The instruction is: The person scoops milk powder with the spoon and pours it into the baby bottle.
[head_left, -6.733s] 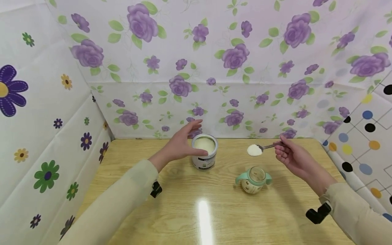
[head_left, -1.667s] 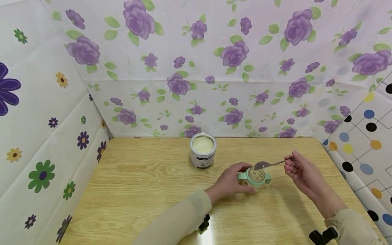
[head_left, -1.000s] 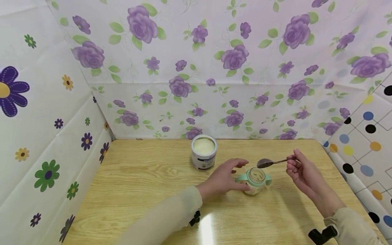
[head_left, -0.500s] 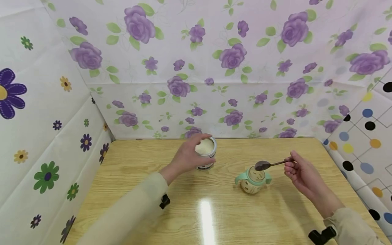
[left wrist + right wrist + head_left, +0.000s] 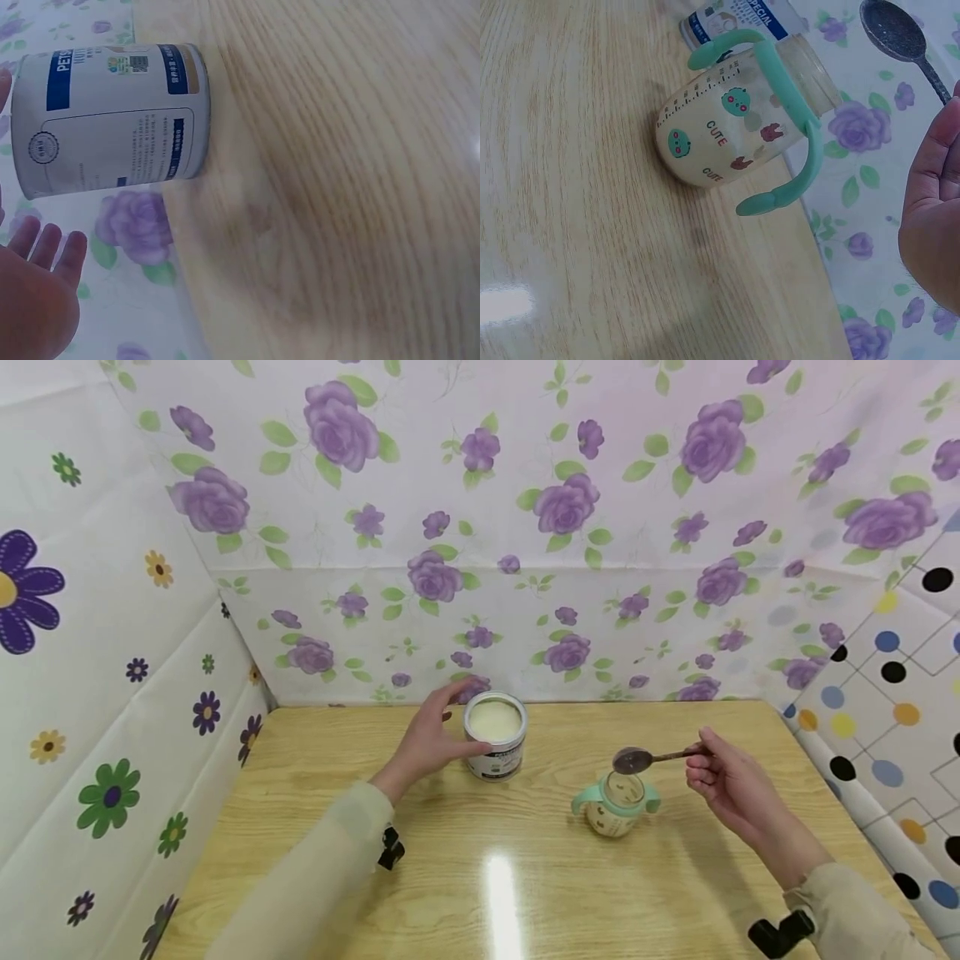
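My left hand (image 5: 430, 739) is beside an open can of pale powder (image 5: 496, 722), its thumb in front of the can near the rim and its fingers behind. In the left wrist view a gap shows between those fingers (image 5: 71, 259) and the can's labelled side (image 5: 112, 124). My right hand (image 5: 738, 785) pinches the handle of a metal spoon (image 5: 633, 761), its bowl over or just behind the mouth of a baby bottle (image 5: 613, 818). The spoon's bowl (image 5: 892, 30) looks bare in the right wrist view. Cream-coloured contents fill part of the bottle (image 5: 727, 124), which has mint-green handles.
Can and bottle both stand upright on a wooden table (image 5: 420, 893). A purple-flowered cloth (image 5: 480, 527) rises behind the table's back edge. Patterned cloths flank the left (image 5: 135, 710) and right (image 5: 885, 727) sides.
The spoon held white powder several seconds ago; its bowl is now bare. My left hand let go of the bottle and moved left to the can. The right hand still holds the spoon by the bottle.
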Demonstrator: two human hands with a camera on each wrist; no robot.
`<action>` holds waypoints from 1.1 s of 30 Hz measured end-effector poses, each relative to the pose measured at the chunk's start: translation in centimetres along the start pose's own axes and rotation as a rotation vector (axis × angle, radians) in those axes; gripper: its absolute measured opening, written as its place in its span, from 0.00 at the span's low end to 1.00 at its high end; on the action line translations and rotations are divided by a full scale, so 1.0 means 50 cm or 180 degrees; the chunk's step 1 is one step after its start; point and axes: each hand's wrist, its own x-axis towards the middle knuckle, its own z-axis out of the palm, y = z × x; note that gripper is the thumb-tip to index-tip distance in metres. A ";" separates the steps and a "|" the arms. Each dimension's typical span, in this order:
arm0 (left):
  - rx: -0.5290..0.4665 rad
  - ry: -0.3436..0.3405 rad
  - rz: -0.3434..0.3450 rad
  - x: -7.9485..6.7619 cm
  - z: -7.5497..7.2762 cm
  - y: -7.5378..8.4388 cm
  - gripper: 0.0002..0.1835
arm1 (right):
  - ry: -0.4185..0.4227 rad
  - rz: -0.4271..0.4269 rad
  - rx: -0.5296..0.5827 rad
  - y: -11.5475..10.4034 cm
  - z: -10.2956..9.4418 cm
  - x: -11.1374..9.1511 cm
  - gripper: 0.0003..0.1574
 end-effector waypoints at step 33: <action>-0.0571 -0.0068 -0.0408 -0.011 0.062 -0.047 0.53 | 0.0014 0.0215 -0.1022 -0.030 0.163 0.195 0.20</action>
